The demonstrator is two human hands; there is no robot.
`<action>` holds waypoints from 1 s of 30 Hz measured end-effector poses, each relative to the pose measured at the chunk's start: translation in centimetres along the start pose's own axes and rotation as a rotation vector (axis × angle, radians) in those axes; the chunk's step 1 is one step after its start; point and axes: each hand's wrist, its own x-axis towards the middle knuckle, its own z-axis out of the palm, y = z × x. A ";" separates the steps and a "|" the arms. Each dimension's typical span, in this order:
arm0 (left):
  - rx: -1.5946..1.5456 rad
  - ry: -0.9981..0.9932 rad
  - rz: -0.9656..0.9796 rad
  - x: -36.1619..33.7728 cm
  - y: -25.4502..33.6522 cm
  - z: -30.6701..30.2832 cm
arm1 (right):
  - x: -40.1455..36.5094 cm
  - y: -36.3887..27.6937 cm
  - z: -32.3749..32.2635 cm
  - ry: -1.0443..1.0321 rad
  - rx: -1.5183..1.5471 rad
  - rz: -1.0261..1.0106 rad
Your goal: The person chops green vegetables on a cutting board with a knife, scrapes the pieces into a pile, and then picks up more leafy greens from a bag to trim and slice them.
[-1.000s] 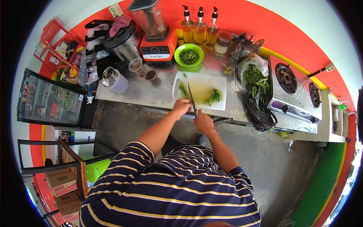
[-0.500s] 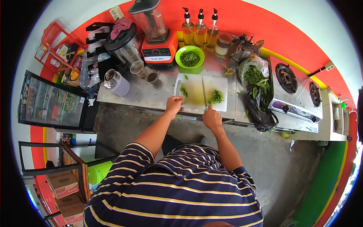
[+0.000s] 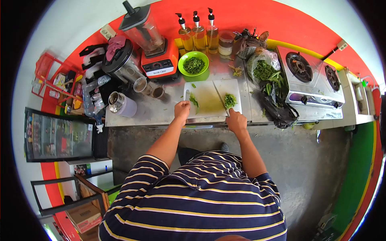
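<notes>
looking down through the head view; gripping the knife (image 3: 220,97) by its handle with the right hand (image 3: 236,120), closed firmly at the near right edge of the white cutting board (image 3: 207,105); with the blade slanting up and to the left across the board, its edge just beside the pile of chopped greens (image 3: 230,99) on the right; resting the left hand (image 3: 182,109) curled at the near left corner of the board, fingertips close to a small strand of uncut greens (image 3: 194,99); cannot tell whether pinching anything there; board lying flat on the steel counter (image 3: 152,113), hands well apart with bare board between; beyond the board, a green bowl (image 3: 194,74) holding more chopped leaves, just beside an orange blender (image 3: 161,66); further back against the wall, three oil bottles (image 3: 198,34) in a row; to the right of the board, a clear bag of leaves (image 3: 265,70), then a two-burner gas stove (image 3: 311,86); striped shirt filling the lower part of the view.
</notes>
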 end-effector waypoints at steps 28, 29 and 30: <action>0.653 0.118 -0.152 3.0 4.5 2.5 | -1.6 2.1 -3.4 0.217 0.458 0.103; 0.658 0.113 -0.150 3.4 4.1 2.2 | -1.7 2.2 -3.2 0.219 0.460 0.110; 0.589 0.092 -0.144 3.3 4.3 2.0 | -1.7 2.4 -2.8 0.214 0.464 0.105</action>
